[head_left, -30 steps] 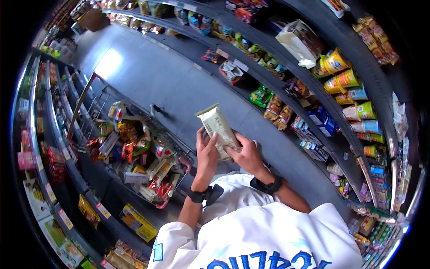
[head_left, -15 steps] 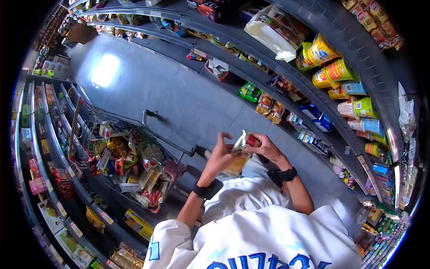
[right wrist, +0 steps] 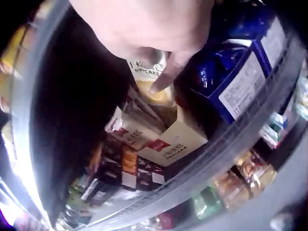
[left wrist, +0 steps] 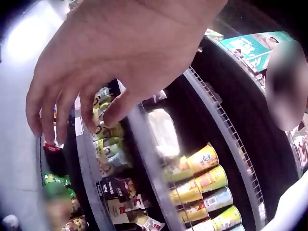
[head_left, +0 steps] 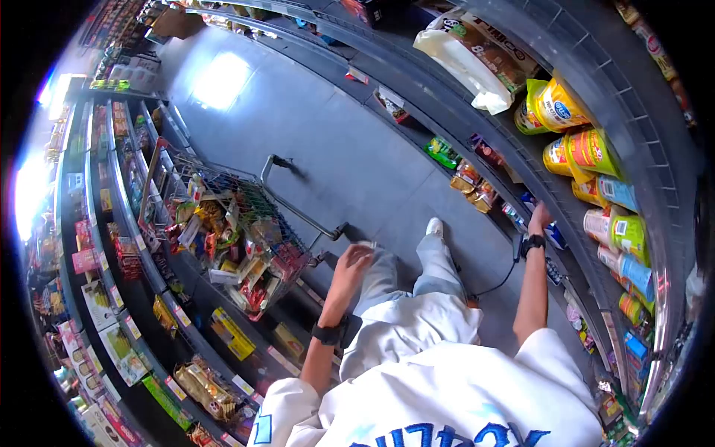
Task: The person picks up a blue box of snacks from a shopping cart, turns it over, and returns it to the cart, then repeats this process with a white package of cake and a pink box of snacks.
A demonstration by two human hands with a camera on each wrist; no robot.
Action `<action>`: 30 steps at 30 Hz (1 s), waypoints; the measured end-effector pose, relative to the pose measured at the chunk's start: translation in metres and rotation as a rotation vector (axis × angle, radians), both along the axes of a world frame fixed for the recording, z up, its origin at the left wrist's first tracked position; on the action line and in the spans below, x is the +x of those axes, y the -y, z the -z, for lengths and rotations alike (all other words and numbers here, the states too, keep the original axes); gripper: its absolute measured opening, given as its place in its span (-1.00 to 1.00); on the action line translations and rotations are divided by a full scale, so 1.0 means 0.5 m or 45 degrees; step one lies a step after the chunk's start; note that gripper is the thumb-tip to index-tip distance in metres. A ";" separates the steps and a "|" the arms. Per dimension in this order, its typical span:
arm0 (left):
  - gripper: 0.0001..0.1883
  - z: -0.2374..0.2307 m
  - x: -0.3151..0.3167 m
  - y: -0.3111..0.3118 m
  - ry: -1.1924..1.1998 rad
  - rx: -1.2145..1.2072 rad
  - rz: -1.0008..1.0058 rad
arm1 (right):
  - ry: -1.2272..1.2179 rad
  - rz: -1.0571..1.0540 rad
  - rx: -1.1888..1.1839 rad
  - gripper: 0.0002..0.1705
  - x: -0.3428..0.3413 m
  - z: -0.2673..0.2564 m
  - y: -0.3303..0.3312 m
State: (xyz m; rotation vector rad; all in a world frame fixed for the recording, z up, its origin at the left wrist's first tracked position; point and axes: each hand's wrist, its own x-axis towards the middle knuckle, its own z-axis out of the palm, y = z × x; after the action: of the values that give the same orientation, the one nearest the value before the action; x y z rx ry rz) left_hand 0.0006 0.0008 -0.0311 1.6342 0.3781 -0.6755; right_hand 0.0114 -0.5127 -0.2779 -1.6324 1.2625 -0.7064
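Observation:
In the right wrist view my right hand (right wrist: 154, 29) pinches a cream-and-yellow packet (right wrist: 156, 91) just over an open cream box (right wrist: 175, 142) on a shelf. Dark packs (right wrist: 127, 168) lie beside that box on one side, a blue box (right wrist: 238, 86) on the other. The head view has the right hand (head_left: 540, 217) at the right-hand shelves, its packet not visible there. My left hand (head_left: 348, 274) hangs in the air before the body, fingers loosely bent, holding nothing. Seen by its own wrist camera, the left hand (left wrist: 115, 53) has its fingers spread.
A shopping cart (head_left: 298, 257) full of packaged goods stands at the left, beside shelves (head_left: 138, 246). Cup-shaped packages (head_left: 558, 104) and a white bag (head_left: 465, 67) sit on the right-hand shelves. The legs and a white shoe (head_left: 435, 226) are on the aisle floor (head_left: 328, 134).
Both hands were together on a light-coloured packet before the body. They have parted: the right has moved out to the shelf at the right, and the left no longer touches a packet.

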 end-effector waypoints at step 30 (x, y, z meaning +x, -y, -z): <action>-0.18 0.431 -0.158 -1.114 -0.007 1.140 -1.425 | -0.956 -1.299 0.662 -0.56 -0.331 0.032 -0.538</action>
State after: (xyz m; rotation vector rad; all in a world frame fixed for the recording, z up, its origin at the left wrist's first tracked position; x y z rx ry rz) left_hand -0.0786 0.5580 -0.2468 1.8461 1.6001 0.4232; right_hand -0.1543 -0.2435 -0.2940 -1.8215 0.7682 0.8526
